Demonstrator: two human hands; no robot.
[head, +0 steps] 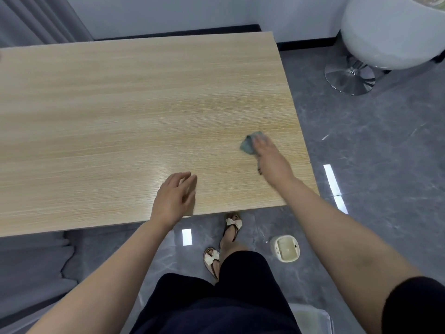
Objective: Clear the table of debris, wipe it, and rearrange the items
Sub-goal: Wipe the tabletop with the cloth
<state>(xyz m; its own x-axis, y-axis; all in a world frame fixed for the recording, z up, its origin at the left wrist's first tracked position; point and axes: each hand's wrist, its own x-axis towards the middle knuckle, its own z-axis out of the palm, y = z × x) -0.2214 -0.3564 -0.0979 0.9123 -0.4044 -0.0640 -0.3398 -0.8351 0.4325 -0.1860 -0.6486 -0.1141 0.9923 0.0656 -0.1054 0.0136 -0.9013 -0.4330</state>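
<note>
A light wooden table (120, 116) fills the view, its top bare except for a small blue-grey cloth (248, 144) near the right edge. My right hand (269, 157) lies flat on the cloth with straight fingers, pressing it to the tabletop; part of the cloth is hidden under the palm. My left hand (175, 196) rests near the front edge of the table with relaxed fingers, holding nothing.
A white swivel chair (385, 34) on a chrome base stands at the back right. A small cream container (286, 248) sits on the grey floor beside my feet. A translucent bin (313, 319) is at the bottom. Grey curtains hang at left.
</note>
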